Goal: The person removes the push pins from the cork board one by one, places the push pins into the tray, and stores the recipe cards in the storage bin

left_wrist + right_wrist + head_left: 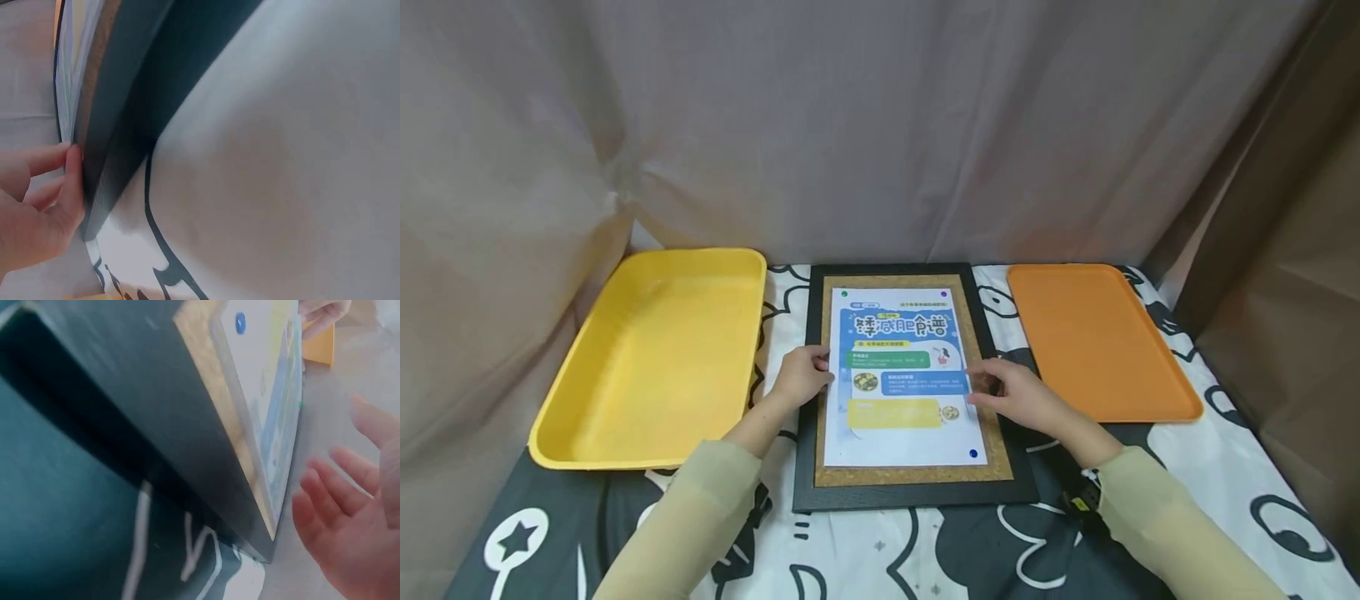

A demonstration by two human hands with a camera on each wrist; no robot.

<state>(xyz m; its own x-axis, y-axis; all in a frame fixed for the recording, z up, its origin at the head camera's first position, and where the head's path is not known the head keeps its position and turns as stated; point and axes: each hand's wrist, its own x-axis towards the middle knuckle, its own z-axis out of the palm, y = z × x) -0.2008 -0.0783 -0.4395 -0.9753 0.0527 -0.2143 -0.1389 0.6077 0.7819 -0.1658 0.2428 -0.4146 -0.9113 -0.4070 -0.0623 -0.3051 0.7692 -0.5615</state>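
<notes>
A printed paper poster (880,446) with blue, green and yellow blocks lies on a cork board (910,476) in a black frame (917,497). A green pushpin (844,293) and a purple pushpin (943,293) sit at its top corners, and a blue pushpin (973,453) at its lower right. My left hand (801,375) pinches the poster's left edge between thumb and fingertip. Beside the right edge is my right hand (1011,392), its fingers relaxed and spread; in the right wrist view this hand (350,512) holds nothing.
Left of the frame stands a deep yellow tray (647,461). A flat orange tray (1097,342) lies to the right. Under everything is a black-and-white patterned cloth (850,558), and grey-brown curtains (880,133) hang close behind and at the sides.
</notes>
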